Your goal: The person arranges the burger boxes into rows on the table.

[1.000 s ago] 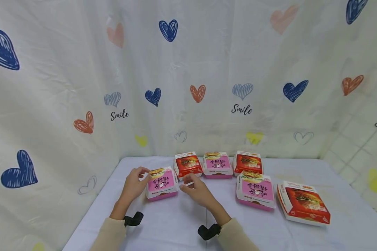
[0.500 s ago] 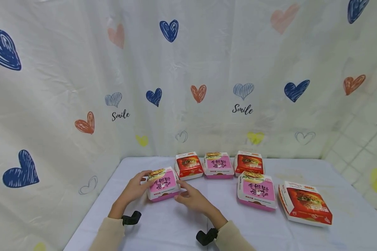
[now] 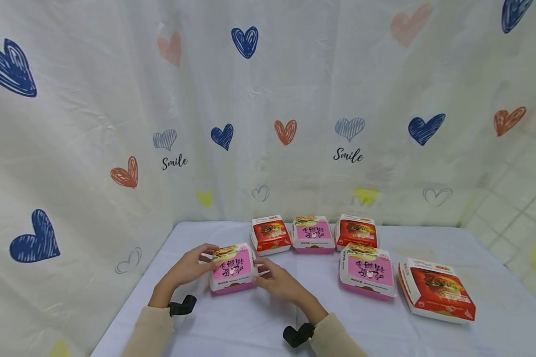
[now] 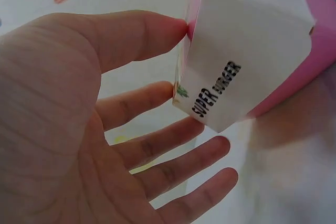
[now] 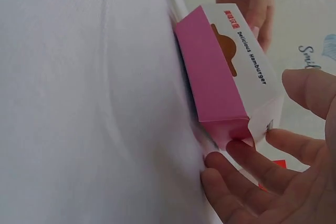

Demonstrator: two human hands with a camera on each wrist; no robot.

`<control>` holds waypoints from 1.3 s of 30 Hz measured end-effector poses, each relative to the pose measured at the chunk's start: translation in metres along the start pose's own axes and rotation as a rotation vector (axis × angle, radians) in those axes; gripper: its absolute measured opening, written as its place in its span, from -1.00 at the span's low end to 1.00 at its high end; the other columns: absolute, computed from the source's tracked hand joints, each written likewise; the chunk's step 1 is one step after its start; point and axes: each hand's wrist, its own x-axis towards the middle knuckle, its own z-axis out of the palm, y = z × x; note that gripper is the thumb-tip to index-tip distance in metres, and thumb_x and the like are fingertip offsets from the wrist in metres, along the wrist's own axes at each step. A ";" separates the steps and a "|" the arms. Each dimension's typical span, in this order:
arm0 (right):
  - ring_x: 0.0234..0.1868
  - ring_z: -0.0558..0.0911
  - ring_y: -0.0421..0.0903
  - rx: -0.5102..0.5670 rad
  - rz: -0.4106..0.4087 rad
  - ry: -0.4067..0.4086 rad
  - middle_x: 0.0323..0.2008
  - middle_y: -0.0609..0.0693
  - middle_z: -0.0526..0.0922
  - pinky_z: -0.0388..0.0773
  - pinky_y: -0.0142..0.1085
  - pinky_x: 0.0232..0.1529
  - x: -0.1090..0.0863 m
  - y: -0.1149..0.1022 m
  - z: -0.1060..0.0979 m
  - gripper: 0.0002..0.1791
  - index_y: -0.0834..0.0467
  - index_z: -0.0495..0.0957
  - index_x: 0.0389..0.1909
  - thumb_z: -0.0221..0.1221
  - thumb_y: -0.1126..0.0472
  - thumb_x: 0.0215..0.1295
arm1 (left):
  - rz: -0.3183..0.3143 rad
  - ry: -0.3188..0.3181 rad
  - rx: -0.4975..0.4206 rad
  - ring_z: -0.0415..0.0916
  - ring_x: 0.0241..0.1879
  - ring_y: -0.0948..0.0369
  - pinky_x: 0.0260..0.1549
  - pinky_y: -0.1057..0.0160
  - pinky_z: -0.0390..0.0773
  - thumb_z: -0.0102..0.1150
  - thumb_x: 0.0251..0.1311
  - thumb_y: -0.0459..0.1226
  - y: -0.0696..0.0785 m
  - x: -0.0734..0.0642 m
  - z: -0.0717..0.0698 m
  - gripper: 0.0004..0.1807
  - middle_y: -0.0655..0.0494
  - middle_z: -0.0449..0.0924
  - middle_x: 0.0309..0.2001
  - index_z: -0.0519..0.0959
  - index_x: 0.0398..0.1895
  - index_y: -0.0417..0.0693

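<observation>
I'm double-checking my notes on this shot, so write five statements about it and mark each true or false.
1. The hands are at different boxes. False: the left hand and right hand are both at one pink box.
2. The rightmost box in the head view is red. True.
3. The back row is all red. False: its middle box is pink.
4. The left wrist view shows SUPER BURGER lettering. True.
5. Both sleeves are black. False: the sleeves are beige.
</observation>
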 end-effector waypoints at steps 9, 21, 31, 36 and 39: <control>0.22 0.56 0.12 -0.029 0.040 0.001 0.20 0.14 0.58 0.57 0.16 0.17 0.001 0.003 -0.009 -0.38 0.01 0.35 0.44 0.21 -0.09 0.45 | 0.061 -0.098 -0.050 0.58 0.07 0.11 -0.04 0.04 0.62 0.42 0.22 -0.06 0.002 0.000 -0.002 -0.41 -0.02 0.59 0.21 0.52 0.30 0.06; 0.23 0.55 0.14 -0.030 0.041 0.009 0.25 0.17 0.54 0.55 0.18 0.18 -0.003 0.003 -0.014 -0.33 0.02 0.30 0.47 0.23 -0.08 0.43 | 0.067 -0.136 -0.071 0.58 0.08 0.09 -0.04 0.04 0.62 0.43 0.21 -0.06 0.008 0.002 0.004 -0.40 -0.02 0.59 0.21 0.52 0.30 0.04; 0.21 0.56 0.09 -0.022 0.016 -0.010 0.41 0.11 0.43 0.60 0.10 0.15 -0.003 0.005 -0.019 -0.19 -0.04 0.23 0.54 0.31 -0.08 0.35 | 0.055 -0.126 -0.068 0.58 0.08 0.08 -0.04 0.00 0.64 0.43 0.21 -0.10 0.016 0.000 0.010 -0.43 -0.02 0.58 0.22 0.53 0.29 0.06; 0.19 0.57 0.08 -0.049 0.021 -0.016 0.39 0.11 0.45 0.60 0.11 0.16 -0.004 0.006 -0.021 -0.13 -0.03 0.19 0.57 0.33 -0.10 0.32 | 0.069 -0.130 -0.074 0.58 0.08 0.07 -0.03 -0.01 0.64 0.41 0.23 -0.11 0.018 0.000 0.013 -0.44 -0.03 0.58 0.22 0.53 0.29 0.06; 0.20 0.57 0.10 -0.065 0.028 -0.016 0.41 0.13 0.43 0.59 0.14 0.17 -0.005 0.006 -0.022 -0.09 -0.03 0.16 0.58 0.34 -0.11 0.30 | 0.078 -0.136 -0.076 0.58 0.09 0.08 -0.02 -0.01 0.65 0.40 0.24 -0.11 0.020 0.000 0.014 -0.44 -0.02 0.58 0.24 0.52 0.30 0.06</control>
